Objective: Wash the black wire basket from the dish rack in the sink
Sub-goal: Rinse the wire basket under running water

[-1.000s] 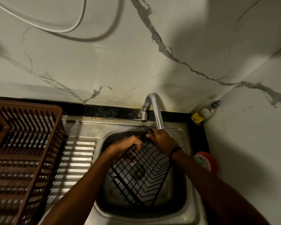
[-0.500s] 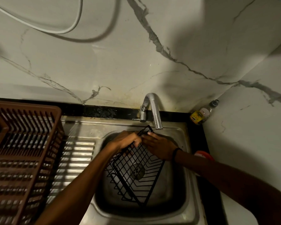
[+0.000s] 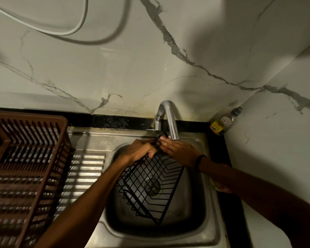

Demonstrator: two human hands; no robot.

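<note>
We note bare forearms without sleeves. The right hand (image 3: 179, 152) carries a dark band (image 3: 199, 161) at the wrist; the left hand (image 3: 141, 149) wears nothing.

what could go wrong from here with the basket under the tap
The black wire basket is tilted in the sink, gripped only at its top corner by the left hand; wet wire could slip and drop onto the drain. The right hand and that corner sit close under the faucet spout, so a lift might knock it.
</note>
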